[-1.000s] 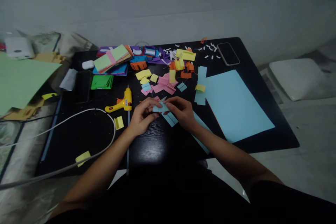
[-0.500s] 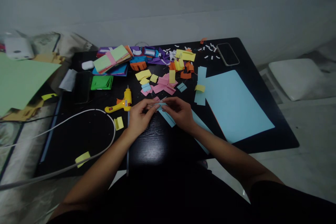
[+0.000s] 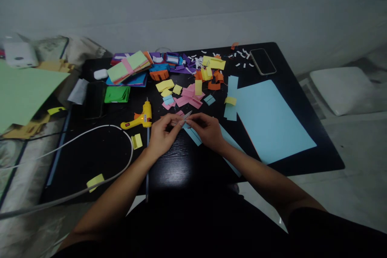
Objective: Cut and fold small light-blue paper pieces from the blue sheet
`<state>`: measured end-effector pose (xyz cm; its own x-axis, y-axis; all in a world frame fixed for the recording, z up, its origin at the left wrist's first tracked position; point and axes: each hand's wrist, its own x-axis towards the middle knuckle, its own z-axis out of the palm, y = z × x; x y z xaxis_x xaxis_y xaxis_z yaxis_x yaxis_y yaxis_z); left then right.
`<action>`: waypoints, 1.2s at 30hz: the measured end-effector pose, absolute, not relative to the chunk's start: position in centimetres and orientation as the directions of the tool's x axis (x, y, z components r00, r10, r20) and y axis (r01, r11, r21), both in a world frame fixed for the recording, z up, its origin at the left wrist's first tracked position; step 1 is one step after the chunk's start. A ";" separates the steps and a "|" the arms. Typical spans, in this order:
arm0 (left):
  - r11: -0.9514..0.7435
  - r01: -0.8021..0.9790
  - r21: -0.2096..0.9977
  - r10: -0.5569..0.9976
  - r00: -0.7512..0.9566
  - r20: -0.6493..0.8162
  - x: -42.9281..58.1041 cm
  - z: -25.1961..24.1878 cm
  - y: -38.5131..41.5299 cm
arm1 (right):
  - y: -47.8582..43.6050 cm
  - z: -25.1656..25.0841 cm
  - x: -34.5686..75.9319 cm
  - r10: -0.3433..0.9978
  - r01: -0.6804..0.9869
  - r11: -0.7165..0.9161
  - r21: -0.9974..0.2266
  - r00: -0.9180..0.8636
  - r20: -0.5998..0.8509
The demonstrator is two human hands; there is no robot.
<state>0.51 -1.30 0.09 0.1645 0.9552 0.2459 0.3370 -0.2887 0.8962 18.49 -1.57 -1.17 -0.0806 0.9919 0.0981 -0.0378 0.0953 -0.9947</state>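
- Grip: left hand (image 3: pixel 160 134) and right hand (image 3: pixel 210 130) each pinch with thumb and index finger nearly closed; they appear to have hold of one small paper piece (image 3: pixel 184 121), mostly hidden by the fingertips.
- Location: the paper piece lies between the two hands, above the middle of the black table (image 3: pixel 178 171), near a pale-blue strip (image 3: pixel 193 135) lying partly under the right hand.
- Reason for hold: pinching from both sides probably steadies so small a piece and lets its edge be worked finely; the exact fold cannot be told.
- Placement: yellow glue gun (image 3: pixel 142 118) sits beside the left hand, nozzle toward the wall, likely to keep the tip off the fingers while staying in reach.
- Placement: pointed metal blade (image 3: pixel 188 115) shows just beyond the fingertips; its handle is not visible. Large blue sheet (image 3: pixel 273 123) lies off to the right, presumably to leave working room.
- Pose: forearms converge from either side, hands nearly meeting, fingers curled inward, thumbs toward each other.
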 end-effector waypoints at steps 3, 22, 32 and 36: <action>-0.291 0.331 0.898 0.954 0.167 0.247 0.6 0.0 -1.3 | -1.6 -1.2 18.4 0.989 0.011 0.133 -0.991 -0.067 0.132; -0.270 0.338 0.902 0.962 0.141 0.235 0.3 -0.6 -1.1 | -1.3 -1.2 18.1 0.996 -0.159 0.002 -0.987 -0.087 0.017; -0.265 0.325 0.908 0.964 0.120 0.238 0.3 -0.2 -1.1 | -1.0 -1.3 18.4 0.989 -0.239 -0.023 -0.971 -0.146 0.013; -0.265 0.328 0.907 0.963 0.138 0.231 0.3 -0.3 -1.1 | -1.1 -1.1 18.6 0.989 -0.208 -0.014 -0.978 -0.144 0.016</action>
<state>0.33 -1.10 -0.33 0.1381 0.9630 0.2314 0.3278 -0.2650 0.9068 18.60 -1.06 -1.12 -0.1444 0.9894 0.0165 -0.2084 -0.0141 -0.9779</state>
